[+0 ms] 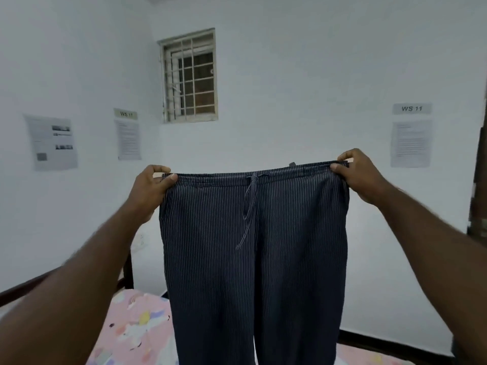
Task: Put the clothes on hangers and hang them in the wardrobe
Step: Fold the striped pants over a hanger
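Left hand (151,189) and right hand (359,177) each pinch an end of the waistband, holding the striped trousers (253,246) stretched level between them, legs hanging straight down over the bed (131,327); no hanger in view.

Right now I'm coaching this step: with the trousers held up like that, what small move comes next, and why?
Probably bring the two hands together to fold the striped trousers leg on leg. The left hand and right hand pinch the waistband's ends, spread flat, and no hanger is in view yet.
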Available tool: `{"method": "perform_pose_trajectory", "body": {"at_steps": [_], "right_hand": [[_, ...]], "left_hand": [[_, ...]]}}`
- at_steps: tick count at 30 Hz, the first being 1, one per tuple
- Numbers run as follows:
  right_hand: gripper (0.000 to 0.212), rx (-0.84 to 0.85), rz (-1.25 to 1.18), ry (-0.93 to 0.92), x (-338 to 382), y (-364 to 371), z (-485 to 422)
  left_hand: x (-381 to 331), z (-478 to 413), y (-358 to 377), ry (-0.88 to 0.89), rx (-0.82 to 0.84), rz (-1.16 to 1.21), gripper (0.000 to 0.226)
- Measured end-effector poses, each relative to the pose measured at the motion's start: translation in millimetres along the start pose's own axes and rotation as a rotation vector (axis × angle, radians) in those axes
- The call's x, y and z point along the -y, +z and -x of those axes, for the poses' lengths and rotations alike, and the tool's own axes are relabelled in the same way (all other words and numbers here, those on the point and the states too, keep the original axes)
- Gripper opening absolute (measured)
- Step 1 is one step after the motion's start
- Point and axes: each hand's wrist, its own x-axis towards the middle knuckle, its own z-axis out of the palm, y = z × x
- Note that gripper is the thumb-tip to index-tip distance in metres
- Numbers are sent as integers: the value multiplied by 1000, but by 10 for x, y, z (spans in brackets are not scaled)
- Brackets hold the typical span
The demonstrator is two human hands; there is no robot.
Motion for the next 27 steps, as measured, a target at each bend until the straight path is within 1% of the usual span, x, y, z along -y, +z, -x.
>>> {"method": "perform_pose_trajectory", "body": {"at_steps": [2, 5, 7, 9, 11, 12, 13, 15, 16, 17, 19, 20, 22, 23, 24, 25, 27], "right_hand": [[21, -14, -18, -3, 53, -34, -66], [9, -3, 15, -7, 117, -59, -137], [3, 22, -7, -3, 161, -51, -121], [2, 66, -70, 13, 232, -37, -69], [10, 144, -143, 47, 308, -89, 22], [18, 201, -178, 54, 339, -141, 90], [25, 262, -214, 58, 359, -199, 152], [31, 377, -305, 85, 369, -278, 326], [32, 424, -340, 119, 325, -261, 398], [34, 445, -341, 160, 283, -206, 437], [42, 407, -259, 275, 55, 12, 486], [41, 356, -228, 332, -72, 149, 500], [20, 183, -219, 398, -359, 434, 586], [13, 93, -223, 412, -495, 567, 671], [17, 19, -243, 417, -581, 697, 766], [18, -25, -275, 413, -623, 831, 894], [12, -52, -359, 404, -650, 1137, 1223]], "left_hand": [[-99, -62, -114, 0, 45, -90, 11], [-213, -132, -285, -21, 109, -150, 19], [-265, -115, -352, -25, 131, -138, 15], [-297, -69, -397, -25, 127, -81, 12], [-314, 13, -494, -64, 153, 36, 13], [-321, 78, -563, -88, 194, 114, 18], [-297, 132, -651, -104, 241, 188, 28], [-191, 256, -750, -138, 317, 301, 48], [-88, 310, -763, -175, 322, 333, 53], [13, 329, -732, -221, 321, 349, 52], [295, 378, -613, -366, 262, 349, 36], [425, 395, -535, -453, 212, 332, 29], [706, 461, -381, -582, 49, 322, 22], [843, 527, -295, -604, -38, 321, 21], [914, 614, -178, -598, -105, 327, 20], [947, 729, -42, -575, -159, 332, 19], [922, 1055, 317, -511, -232, 324, 9]]}}
